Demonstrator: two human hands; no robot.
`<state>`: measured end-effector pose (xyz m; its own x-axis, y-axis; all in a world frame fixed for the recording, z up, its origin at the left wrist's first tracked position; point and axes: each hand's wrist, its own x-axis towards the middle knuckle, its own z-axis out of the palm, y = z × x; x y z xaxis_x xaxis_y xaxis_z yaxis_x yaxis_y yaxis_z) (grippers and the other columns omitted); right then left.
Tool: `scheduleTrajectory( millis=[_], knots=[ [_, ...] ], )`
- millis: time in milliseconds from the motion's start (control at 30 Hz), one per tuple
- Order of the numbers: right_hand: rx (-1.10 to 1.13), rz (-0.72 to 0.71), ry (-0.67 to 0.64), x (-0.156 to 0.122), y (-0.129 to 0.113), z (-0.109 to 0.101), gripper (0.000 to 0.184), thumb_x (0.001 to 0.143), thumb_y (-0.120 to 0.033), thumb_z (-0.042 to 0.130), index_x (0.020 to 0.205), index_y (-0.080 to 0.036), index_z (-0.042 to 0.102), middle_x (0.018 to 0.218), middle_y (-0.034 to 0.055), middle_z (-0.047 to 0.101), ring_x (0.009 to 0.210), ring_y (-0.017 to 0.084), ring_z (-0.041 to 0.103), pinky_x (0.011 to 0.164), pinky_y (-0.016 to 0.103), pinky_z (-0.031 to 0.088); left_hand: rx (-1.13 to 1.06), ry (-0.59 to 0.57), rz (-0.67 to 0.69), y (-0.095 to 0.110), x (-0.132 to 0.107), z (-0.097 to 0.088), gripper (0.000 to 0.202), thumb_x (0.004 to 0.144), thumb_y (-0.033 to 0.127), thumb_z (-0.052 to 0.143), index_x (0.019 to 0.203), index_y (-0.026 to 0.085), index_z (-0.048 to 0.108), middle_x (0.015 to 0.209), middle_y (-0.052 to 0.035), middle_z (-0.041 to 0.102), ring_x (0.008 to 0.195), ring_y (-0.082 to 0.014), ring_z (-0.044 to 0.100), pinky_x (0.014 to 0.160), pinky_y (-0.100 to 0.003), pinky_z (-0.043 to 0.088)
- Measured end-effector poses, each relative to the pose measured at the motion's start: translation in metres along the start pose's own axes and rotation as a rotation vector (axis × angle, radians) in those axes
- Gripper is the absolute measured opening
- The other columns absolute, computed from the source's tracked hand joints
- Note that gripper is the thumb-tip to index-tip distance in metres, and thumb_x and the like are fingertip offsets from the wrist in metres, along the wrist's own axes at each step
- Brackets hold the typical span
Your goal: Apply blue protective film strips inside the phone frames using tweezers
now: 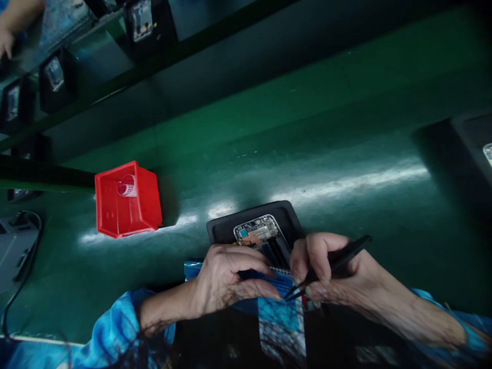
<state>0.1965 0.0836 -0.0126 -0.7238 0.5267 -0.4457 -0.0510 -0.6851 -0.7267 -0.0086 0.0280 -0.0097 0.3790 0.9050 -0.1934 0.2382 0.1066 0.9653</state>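
Observation:
My right hand (334, 271) is closed round a pair of black tweezers (348, 254), whose two points are slightly apart and angled down to the left. The points are at a blue sheet with rows of small dots (282, 281), close to my left thumb. My left hand (238, 277) pinches the left part of this sheet between thumb and fingers. A pale and light-blue strip (282, 328) hangs below it. Just beyond my hands lies an opened phone (259, 230) with its circuit board showing, set in a black tray (223, 225). My hands hide its lower part.
On the green bench (230, 169) a red bin (128, 200) stands left, with a curled dotted white piece (127, 185) inside. A grey device with a cable (17, 251) is far left. Another dark tray (471, 123) lies right. Across the divider are more phones (142, 19) and another person's hand (5, 41).

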Motion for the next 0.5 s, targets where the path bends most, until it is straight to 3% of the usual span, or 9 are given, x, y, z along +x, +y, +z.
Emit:
scheduleTrajectory(
  millis=[267, 500],
  knots=[
    [0.143, 0.01, -0.067, -0.0021, 0.0073, -0.0045, 0.018, 0.068, -0.011, 0.064, 0.065, -0.026, 0.055, 0.076, -0.0043, 0.061, 0.056, 0.009, 0.058, 0.051, 0.021, 0.051, 0.004, 0.004, 0.001, 0.0003, -0.0009, 0.0001, 0.019, 0.065, 0.028, 0.069, 0.08, 0.016, 0.068, 0.082, -0.0032, 0.067, 0.076, -0.0159, 0.065, 0.07, -0.021, 0.05],
    [0.169, 0.014, -0.048, -0.0029, 0.0072, -0.0036, 0.018, 0.068, -0.011, 0.064, 0.065, -0.026, 0.055, 0.076, -0.0049, 0.062, 0.056, 0.007, 0.058, 0.05, 0.019, 0.051, 0.015, 0.003, 0.018, -0.0012, 0.0003, 0.0006, 0.021, 0.064, 0.029, 0.069, 0.079, 0.014, 0.067, 0.081, -0.004, 0.067, 0.076, -0.0143, 0.064, 0.07, -0.019, 0.05]
  ],
)
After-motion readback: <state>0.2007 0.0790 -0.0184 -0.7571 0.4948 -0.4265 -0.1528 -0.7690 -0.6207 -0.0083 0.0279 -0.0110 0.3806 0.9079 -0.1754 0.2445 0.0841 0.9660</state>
